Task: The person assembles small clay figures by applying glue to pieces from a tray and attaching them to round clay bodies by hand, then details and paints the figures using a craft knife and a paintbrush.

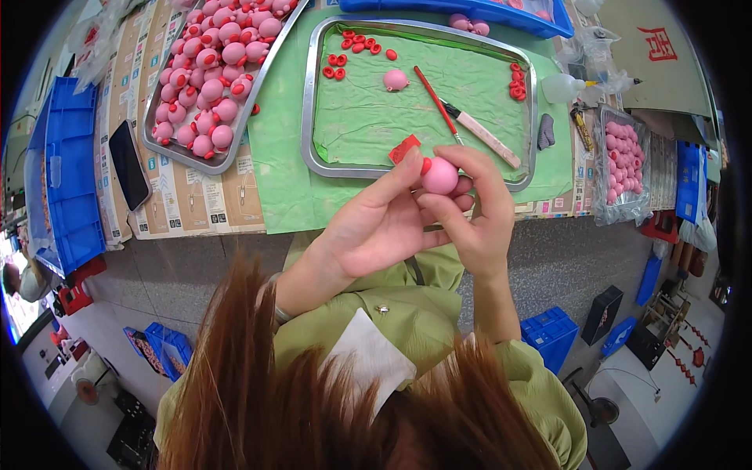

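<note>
Phone (pixel 130 166) L of tray (pixel 310 117), prob. bottle (pixel 559 88) R

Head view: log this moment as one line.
left hand: thumb at red piece; right hand: pinching pink ball; green-lined tray: red-handled tool, pale-handled tool, loose red pieces

The held ball (pixel 441 179) is plain pink, and the small knob (pixel 426 166) on it is bright red. Pink and red repeat in the heaped balls (pixel 207 95) at the left, while the little rings (pixel 359 38) are all red. The tray (pixel 310 102) has a silver-grey rim — its lining (pixel 352 125) is light green. The brush (pixel 433 98) has a red handle; the slim tool (pixel 487 139) is pale pink and black. Brown with dark printed marks shows on the surface (pixel 184 200); the phone (pixel 129 166) is black — the shirt (pixel 427 317) olive green, its collar (pixel 372 352) white.
</note>
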Tool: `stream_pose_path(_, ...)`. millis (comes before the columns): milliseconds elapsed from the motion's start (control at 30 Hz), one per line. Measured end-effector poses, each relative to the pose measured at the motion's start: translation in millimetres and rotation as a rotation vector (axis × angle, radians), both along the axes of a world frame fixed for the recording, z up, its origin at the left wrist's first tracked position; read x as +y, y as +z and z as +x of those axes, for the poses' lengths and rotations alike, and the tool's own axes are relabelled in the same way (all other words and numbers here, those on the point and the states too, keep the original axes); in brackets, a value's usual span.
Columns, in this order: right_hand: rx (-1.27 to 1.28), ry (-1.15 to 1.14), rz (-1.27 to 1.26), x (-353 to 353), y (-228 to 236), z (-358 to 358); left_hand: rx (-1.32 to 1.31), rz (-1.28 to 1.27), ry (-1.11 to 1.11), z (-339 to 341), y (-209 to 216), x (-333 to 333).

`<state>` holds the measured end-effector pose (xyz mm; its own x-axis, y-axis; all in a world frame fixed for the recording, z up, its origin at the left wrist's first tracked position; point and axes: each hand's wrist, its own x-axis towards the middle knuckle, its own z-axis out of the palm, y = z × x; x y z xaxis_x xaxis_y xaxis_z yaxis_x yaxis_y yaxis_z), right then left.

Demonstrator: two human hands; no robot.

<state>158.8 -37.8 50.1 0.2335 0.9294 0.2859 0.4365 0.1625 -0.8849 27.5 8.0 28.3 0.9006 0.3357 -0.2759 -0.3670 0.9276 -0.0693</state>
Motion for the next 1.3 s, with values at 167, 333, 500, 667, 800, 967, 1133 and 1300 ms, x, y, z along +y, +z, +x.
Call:
stream_pose_path(167, -0.004, 0.079, 0.012, 1, -3, 4, 0.1, 0.112, 0.062, -1, 5, -1)
stream_pose_path(333, -0.032, 0.087, 0.036, 1, -3, 2, 0.119, 0.176, 0.112, -1, 4, -2)
stream_pose_path(500, -0.037, 0.085, 0.073, -2, -3, -1, 0.039, 0.164, 0.114, -3, 4, -1)
stream_pose_path(667, -0.072, -0.007, 0.104, -1, -16, -2, 0.626, 0.941, 0.307, 5, 2, -4)
stream_pose_path(800, 0.177, 0.008, 0.018, -3, -29, -3, 0.837, 1.3, 0.45, 9, -4, -5)
stream_pose_path(967, 0.158, 0.007, -0.003, -1, -24, -8, 0.842, 1.226, 0.472, 7, -3, -6)
stream_pose_path(1133, 0.153, -0.055, -0.022, 0, -29, -7, 1.131, 1.545, 0.453, -9, 14, 46)
stream_pose_path(1300, 0.194, -0.099, -0.121, -9, -33, 2, 1.952, 2.017, 0.705, -45, -20, 172)
